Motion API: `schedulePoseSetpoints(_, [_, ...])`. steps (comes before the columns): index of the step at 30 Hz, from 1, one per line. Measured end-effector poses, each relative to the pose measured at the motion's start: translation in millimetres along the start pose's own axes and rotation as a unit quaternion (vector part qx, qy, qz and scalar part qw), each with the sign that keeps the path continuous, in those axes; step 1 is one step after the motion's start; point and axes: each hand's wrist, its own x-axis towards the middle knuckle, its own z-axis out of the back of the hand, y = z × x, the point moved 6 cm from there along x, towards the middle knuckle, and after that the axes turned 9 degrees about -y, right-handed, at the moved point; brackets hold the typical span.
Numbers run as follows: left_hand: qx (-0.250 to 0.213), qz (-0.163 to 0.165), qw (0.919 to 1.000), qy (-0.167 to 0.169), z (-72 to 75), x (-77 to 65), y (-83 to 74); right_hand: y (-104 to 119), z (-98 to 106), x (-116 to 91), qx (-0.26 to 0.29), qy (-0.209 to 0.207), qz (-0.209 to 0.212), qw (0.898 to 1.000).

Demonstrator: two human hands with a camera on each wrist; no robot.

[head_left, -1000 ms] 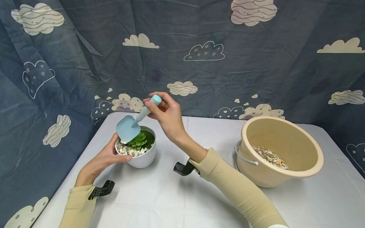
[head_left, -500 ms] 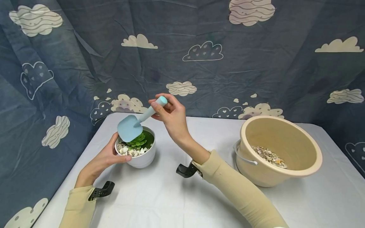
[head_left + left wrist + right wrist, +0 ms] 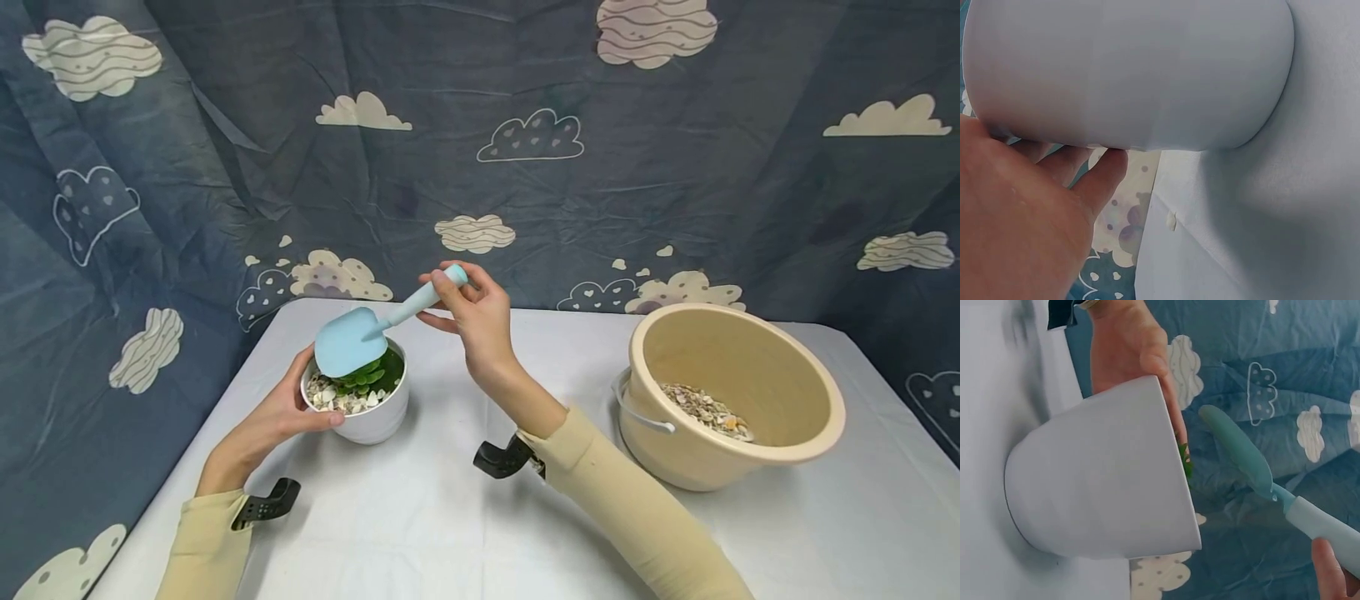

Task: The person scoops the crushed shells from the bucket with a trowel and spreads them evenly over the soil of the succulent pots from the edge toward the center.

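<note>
In the head view a white flower pot (image 3: 377, 425) stands on the table at left. It holds a green succulent (image 3: 366, 379) ringed with pale stones (image 3: 330, 397). My left hand (image 3: 276, 414) grips the pot's left side, thumb at the front; the left wrist view has the fingers (image 3: 1104, 178) against the pot wall. My right hand (image 3: 483, 323) pinches the handle of a light blue hand trowel (image 3: 347, 343). Its blade is above the pot and hides part of the plant. In the right wrist view the trowel (image 3: 1241, 453) is apart from the pot's rim.
On the right stands a beige bucket (image 3: 705, 471) with a grey handle, small stones (image 3: 707, 412) in its bottom. A pale chip (image 3: 1171, 220) lies on the white tablecloth (image 3: 420, 533) near the pot. A dark cloud-patterned cloth (image 3: 525, 208) hangs behind the table.
My right hand has moved right and slightly down with the trowel, whose handle is now flatter. A pale bit at the blade's tip is no longer seen. My left hand stays on the pot.
</note>
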Motion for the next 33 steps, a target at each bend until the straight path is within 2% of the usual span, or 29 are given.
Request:
schedulePoseSetpoints(7, [0.0, 0.012, 0.9999, 0.0, 1.5, -3.8, 1.6, -2.9, 17.1, -5.2, 0.038, -0.03, -0.052, 0.997])
schedulePoseSetpoints(11, [0.002, 0.01, 0.9999, 0.003, 3.4, -4.5, 0.5, -0.6, 24.3, -9.6, 0.043, -0.037, -0.071, 0.996])
schedulePoseSetpoints(18, [-0.002, -0.038, 0.9993, 0.001, 14.3, -7.2, -7.7, 6.2, 33.7, -17.7, 0.041, -0.042, -0.081, 0.995])
schedulePoseSetpoints(23, [0.015, -0.066, 0.9976, -0.012, 21.7, -11.4, -16.3, 13.3, 36.7, -22.9, 0.047, -0.041, -0.084, 0.994])
schedulePoseSetpoints(33, [0.029, -0.116, 0.9923, -0.032, 25.7, -21.4, -44.5, 38.7, 46.8, -32.3, 0.047, -0.041, -0.054, 0.997])
